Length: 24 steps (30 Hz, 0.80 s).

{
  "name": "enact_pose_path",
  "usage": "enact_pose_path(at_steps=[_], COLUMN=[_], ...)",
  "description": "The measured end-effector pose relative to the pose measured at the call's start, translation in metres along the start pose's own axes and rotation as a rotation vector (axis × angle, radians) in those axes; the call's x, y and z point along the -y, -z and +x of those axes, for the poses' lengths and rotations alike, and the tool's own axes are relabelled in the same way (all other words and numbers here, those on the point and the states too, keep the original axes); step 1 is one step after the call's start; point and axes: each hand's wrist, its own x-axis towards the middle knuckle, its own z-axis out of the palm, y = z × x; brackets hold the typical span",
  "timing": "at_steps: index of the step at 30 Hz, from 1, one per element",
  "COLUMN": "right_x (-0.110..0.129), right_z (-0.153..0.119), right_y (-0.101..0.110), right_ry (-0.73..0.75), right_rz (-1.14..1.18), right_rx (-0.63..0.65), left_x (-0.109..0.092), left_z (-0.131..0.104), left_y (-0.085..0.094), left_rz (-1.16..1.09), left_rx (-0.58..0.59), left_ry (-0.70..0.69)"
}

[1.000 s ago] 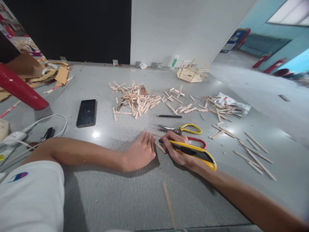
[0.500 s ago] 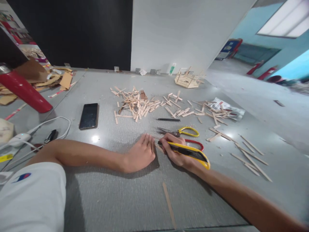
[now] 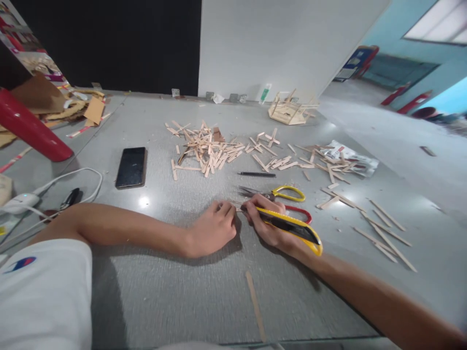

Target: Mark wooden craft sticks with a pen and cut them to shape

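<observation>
My right hand (image 3: 265, 218) is wrapped round a yellow and black utility knife (image 3: 292, 228), its front end pointing left toward my other hand. My left hand (image 3: 215, 228) rests on the table with curled fingers, closed on a thin wooden stick (image 3: 238, 209) that is mostly hidden between the two hands. Just beyond my right hand lie scissors (image 3: 288, 193) with one yellow and one red handle, partly covered by that hand. Nearer to me, a single flat wooden stick (image 3: 254, 306) lies on the table.
A heap of cut wooden pieces (image 3: 211, 150) spreads beyond my hands, with a black pen (image 3: 257, 174) in front. Longer sticks (image 3: 386, 233) and a plastic packet (image 3: 359, 163) lie right. A wooden frame (image 3: 290, 114) stands behind. Left are a phone (image 3: 131, 167), cable and red bottle (image 3: 32, 126).
My left fingers have lifted and curled more, and the short stick piece seen between my hands no longer shows there. The knife stays in my right hand. The view has shifted slightly.
</observation>
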Motion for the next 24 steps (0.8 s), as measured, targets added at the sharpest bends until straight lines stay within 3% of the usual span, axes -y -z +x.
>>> enact_pose_path(at_steps=[13,24], right_x=[-0.0098,-0.0084], right_z=[-0.0036,-0.0051], right_y=[0.0033,0.0049], right_ry=[-0.069,-0.015], right_rz=[-0.05,-0.046], right_rx=[0.022,0.076], left_x=[-0.0014,0.001], left_z=[-0.0042,-0.0052], left_y=[-0.0053,-0.0067], left_rz=[-0.043,-0.092], left_rx=[-0.12,-0.25], left_ry=[-0.047,-0.108])
